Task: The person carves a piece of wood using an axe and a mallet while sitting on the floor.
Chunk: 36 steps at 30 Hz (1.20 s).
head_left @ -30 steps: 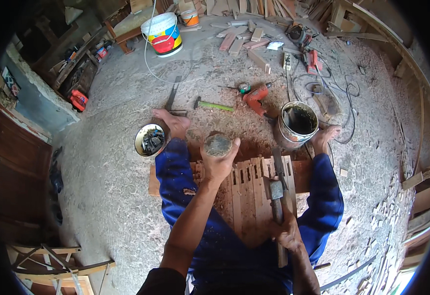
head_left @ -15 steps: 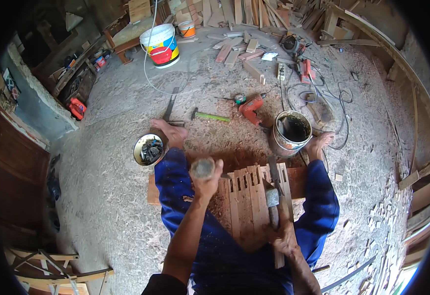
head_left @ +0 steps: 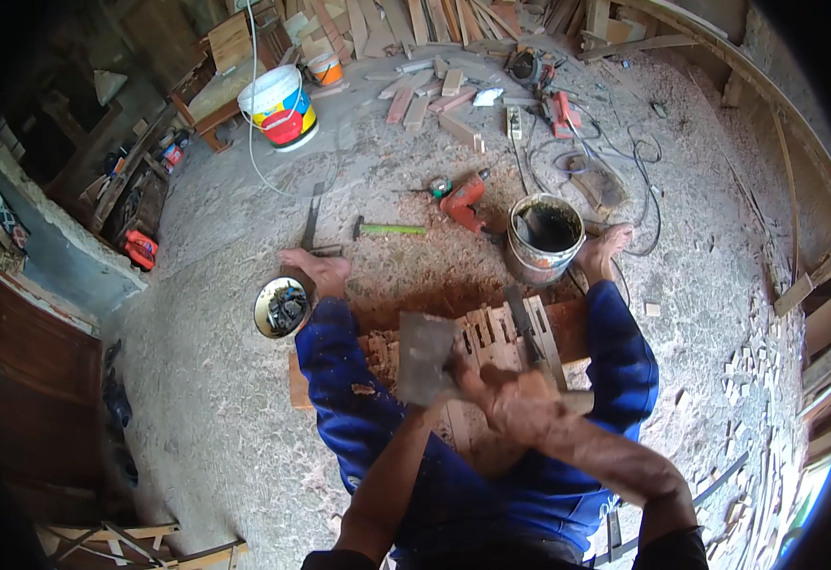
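Note:
My left hand (head_left: 446, 384) is closed at a wooden mallet (head_left: 424, 357), whose blocky grey-brown head hides part of the fingers. My right hand (head_left: 526, 408) is closed beside it, wrapped round a wooden-handled tool (head_left: 579, 403); only its pale end sticks out on the right, and the rest is hidden. Under both hands several slotted wooden pieces (head_left: 477, 332) lie side by side between my legs. A dark flat metal tool (head_left: 522, 321) rests across them, close to my right hand. A wooden beam (head_left: 567, 328) supports their far ends.
Left of my foot stands a bowl of dark metal bits (head_left: 283, 307). A bucket with dark contents (head_left: 545, 237) is by the other foot. Ahead lie a green-handled hammer (head_left: 391, 229), a red drill (head_left: 463, 201) and cables (head_left: 639, 161). A colourful bucket (head_left: 280, 109) stands farther off.
My right hand has moved up and left, turning its tool sideways, and now meets my left hand. The mallet has swung from end-on to side-on, slightly right. The view has shifted a little.

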Tool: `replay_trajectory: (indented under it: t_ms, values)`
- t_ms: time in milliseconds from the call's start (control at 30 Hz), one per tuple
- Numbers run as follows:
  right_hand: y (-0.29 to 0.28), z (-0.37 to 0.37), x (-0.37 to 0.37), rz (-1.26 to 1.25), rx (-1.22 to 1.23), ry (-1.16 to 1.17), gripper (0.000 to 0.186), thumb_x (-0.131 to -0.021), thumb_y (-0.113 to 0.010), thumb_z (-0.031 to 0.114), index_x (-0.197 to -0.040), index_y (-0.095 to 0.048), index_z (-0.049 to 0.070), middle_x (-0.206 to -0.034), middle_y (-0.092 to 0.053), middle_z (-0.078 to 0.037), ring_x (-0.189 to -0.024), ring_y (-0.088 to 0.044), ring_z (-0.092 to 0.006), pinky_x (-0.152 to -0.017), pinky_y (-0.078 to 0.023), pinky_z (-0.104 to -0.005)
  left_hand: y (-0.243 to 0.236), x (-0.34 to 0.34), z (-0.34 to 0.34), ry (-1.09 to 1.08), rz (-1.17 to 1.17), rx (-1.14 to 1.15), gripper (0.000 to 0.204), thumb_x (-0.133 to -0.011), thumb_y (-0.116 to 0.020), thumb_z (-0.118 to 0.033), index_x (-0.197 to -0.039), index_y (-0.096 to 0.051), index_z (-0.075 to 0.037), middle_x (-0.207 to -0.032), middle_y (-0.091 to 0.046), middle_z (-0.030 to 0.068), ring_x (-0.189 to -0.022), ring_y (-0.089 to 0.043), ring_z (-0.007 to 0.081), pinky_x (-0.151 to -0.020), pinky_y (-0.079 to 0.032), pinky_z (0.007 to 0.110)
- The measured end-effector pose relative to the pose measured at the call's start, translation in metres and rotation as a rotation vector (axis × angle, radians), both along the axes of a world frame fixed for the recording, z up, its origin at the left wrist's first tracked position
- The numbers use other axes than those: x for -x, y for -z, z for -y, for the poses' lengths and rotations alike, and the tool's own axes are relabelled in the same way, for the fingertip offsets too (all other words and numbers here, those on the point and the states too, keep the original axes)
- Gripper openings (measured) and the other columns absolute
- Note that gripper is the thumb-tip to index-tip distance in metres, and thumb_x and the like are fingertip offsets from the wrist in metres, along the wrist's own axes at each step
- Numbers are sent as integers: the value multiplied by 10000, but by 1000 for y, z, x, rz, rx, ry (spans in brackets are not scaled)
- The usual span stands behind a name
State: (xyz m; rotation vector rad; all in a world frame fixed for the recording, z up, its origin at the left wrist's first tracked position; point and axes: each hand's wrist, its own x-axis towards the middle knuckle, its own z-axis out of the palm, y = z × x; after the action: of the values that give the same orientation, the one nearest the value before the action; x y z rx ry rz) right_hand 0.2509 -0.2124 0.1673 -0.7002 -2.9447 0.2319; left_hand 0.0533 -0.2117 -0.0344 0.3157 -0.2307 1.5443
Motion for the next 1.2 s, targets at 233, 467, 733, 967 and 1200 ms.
replay_trajectory:
  t_ms: [233, 467, 733, 967, 1200]
  values:
    - [-23, -29, 11, -55, -5, 64, 617, -870, -531, 71, -1449, -334, -8, -884, -666, -191, -633, -701, -330, -527, -574, -440, -26, 11, -21, -627, -735, 435, 432, -951, -653, -262, -1296, -579, -12, -1230, -641, 139, -1103, -629, 246, -975, -501, 451]
    - [-36, -58, 54, -112, 44, 19, 473, -815, -644, 100, -1228, -444, -16, -824, -687, -231, -743, -718, -384, -627, -584, -471, -24, 96, -76, -734, -1131, 190, 166, -950, -650, -166, -1049, -663, -34, -993, -677, 63, -876, -642, 164, -733, -533, 300]
    - [-26, -77, 33, -14, 239, 87, 406, -795, -630, 55, -1150, -448, -19, -846, -672, -263, -755, -702, -421, -650, -556, -512, -79, 0, -33, -982, -1166, 368, 382, -770, -737, 86, -1123, -622, -5, -1017, -664, 50, -917, -642, 160, -804, -535, 297]
    - [-59, -99, 60, -105, 208, 137, 484, -763, -606, 34, -1215, -453, -46, -750, -660, -284, -742, -683, -460, -680, -548, -534, -74, 63, -110, -792, -1081, 642, 149, -825, -665, 16, -968, -684, -20, -867, -685, 26, -679, -625, 153, -587, -507, 317]
    - [-27, -107, 54, 31, 78, 38, 476, -781, -618, 46, -1219, -447, -26, -764, -676, -262, -747, -697, -443, -698, -556, -519, -62, 22, -88, -1217, -1398, 296, 223, -852, -726, -56, -1067, -666, -55, -989, -660, 23, -902, -621, 145, -760, -518, 294]
